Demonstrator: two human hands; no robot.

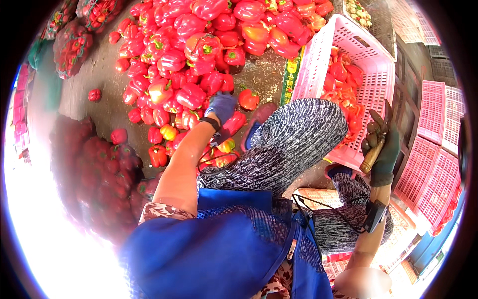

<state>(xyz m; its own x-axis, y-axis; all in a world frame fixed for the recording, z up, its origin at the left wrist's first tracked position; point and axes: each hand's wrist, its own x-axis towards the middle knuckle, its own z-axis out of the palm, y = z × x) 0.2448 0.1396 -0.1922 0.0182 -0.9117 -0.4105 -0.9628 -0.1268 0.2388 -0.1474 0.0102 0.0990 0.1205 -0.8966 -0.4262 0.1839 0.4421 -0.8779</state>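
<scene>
My left hand (pixel 222 105), in a blue-purple glove, reaches into a large loose pile of red bell peppers (pixel 190 94), beside a long red pepper (pixel 232 121); its fingertips are hard to make out among them. My right hand (pixel 381 144), in a dark green glove with soiled fingers, grips a light wooden-handled tool (pixel 372 154) at the right side of a pink plastic crate (pixel 373 74); the tool's blade is not clearly visible. Cut or broken red pepper pieces (pixel 342 74) lie inside that crate. A few yellow peppers (pixel 168 132) lie among the red ones.
Net sacks of peppers (pixel 69 50) lie at upper left, more bagged peppers (pixel 99 164) at lower left. Stacked pink and white crates (pixel 430 109) stand along the right. A container of small pale items (pixel 358 11) is at the top. My bent knees sit between pile and crate.
</scene>
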